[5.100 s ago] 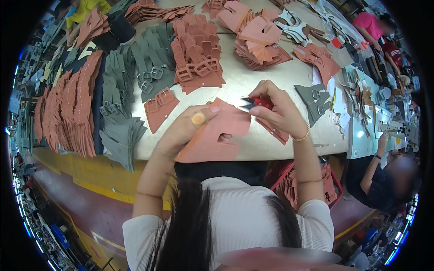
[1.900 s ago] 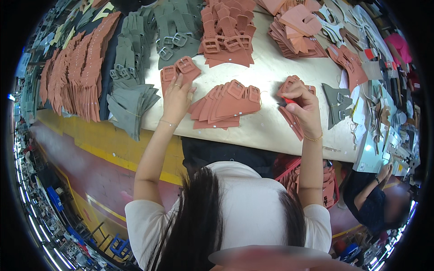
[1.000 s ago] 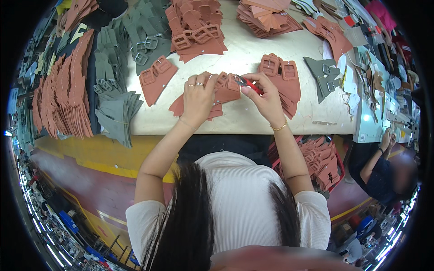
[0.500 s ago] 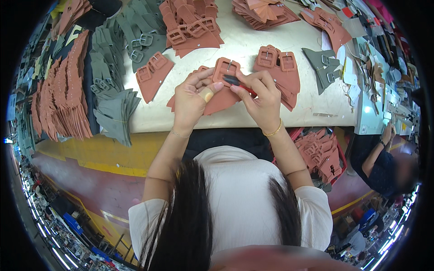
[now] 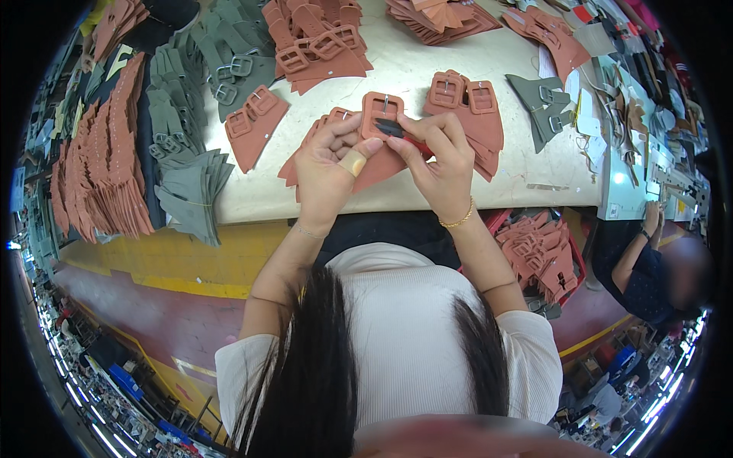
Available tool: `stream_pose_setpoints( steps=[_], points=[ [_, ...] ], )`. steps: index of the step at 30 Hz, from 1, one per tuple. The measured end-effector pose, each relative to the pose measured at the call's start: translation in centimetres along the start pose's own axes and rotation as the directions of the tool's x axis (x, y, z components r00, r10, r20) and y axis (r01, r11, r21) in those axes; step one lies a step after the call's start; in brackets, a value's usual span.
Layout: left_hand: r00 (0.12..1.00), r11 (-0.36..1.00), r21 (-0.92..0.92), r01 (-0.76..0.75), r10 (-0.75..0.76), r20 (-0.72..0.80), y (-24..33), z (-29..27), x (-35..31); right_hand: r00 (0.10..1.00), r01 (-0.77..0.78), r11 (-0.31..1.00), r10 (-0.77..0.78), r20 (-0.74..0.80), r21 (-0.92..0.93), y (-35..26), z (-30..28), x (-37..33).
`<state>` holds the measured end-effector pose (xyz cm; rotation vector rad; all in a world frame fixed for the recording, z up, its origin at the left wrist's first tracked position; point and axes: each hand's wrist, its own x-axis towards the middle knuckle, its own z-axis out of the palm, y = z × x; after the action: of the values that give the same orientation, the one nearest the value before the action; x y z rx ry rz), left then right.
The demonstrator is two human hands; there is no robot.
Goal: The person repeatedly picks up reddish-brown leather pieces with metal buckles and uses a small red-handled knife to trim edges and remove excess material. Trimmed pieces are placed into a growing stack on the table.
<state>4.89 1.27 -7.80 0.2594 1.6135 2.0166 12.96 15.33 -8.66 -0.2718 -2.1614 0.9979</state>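
No words, numbers or signs could be read. The held coral buckle piece (image 5: 376, 166) showed no legible lettering, a tiny white mark (image 5: 330, 74) on the coral strap stack (image 5: 314, 67) was too small to make out, and the pale paper slips (image 5: 588, 114) farther right were equally illegible.

Head-worn fisheye looks down on both hands (image 5: 327, 169) (image 5: 444, 164) from close above

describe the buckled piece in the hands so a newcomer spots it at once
From the pale table, go to the left hand and right hand at its near edge. Between them is a coral piece with a square buckle. Unlike the coral pieces lying around it, this one is held, snips at its buckle.
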Motion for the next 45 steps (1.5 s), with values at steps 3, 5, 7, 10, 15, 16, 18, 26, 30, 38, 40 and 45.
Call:
stream_pose_setpoints(
  steps=[3,5,7,10,15,16,18,26,30,38,40,45],
  points=[
    [1.0,1.0,0.007,-0.026,0.026,-0.003,-0.1,0.2,-0.2,1.0,0.017,1.0,-0.017,0.003,-0.01,0.0,0.0,-0.1],
    [0.999,0.999,0.007,-0.034,0.034,0.006,-0.1,0.3,-0.2,1.0,0.025,1.0,-0.025,0.017,-0.014,0.0,-0.1,-0.1],
    [1.0,1.0,0.001,-0.014,0.014,0.014,0.1,0.4,-0.2,0.998,-0.066,0.996,0.065,0.021,0.06,0.0,-0.3,-0.1],
    [0.999,1.0,0.006,-0.024,0.024,0.043,0.6,0.7,-0.4,0.973,-0.224,0.943,0.23,0.002,0.246,0.1,-0.7,0.4],
    [0.983,0.992,-0.003,-0.127,0.126,0.133,0.5,1.2,-0.4,0.93,-0.366,0.855,0.317,0.187,0.368,-0.3,-1.7,1.1],
    [0.977,0.99,-0.009,-0.139,0.139,0.162,0.3,1.1,-0.5,0.911,-0.402,0.859,0.338,0.238,0.318,-0.3,-1.5,1.2],
    [0.987,0.989,0.1,-0.112,0.099,0.123,-0.4,0.9,-1.0,0.879,-0.451,0.858,0.38,0.288,0.245,-0.6,-0.9,1.0],
    [0.959,0.908,0.309,-0.283,0.259,0.119,-2.6,0.4,-0.8,0.924,-0.346,0.933,0.32,0.21,0.099,-0.5,1.9,0.4],
    [0.965,0.913,0.313,-0.26,0.236,0.113,-1.3,1.2,-0.5,0.956,-0.292,0.854,0.275,0.101,0.43,0.3,1.2,0.9],
    [0.931,0.877,-0.406,0.257,-0.112,0.348,-0.6,-2.2,3.1,0.971,-0.175,0.983,0.182,-0.152,0.064,5.1,-2.8,1.2],
    [0.935,0.86,-0.425,0.281,-0.144,0.325,-1.1,-3.2,4.1,0.93,-0.365,0.884,0.357,0.085,0.291,5.4,-2.0,0.5],
    [0.777,0.584,-0.602,0.545,-0.082,0.624,-0.8,-3.2,5.7,0.78,-0.624,0.566,0.488,0.392,0.538,4.6,-0.8,-0.1]
  ],
)
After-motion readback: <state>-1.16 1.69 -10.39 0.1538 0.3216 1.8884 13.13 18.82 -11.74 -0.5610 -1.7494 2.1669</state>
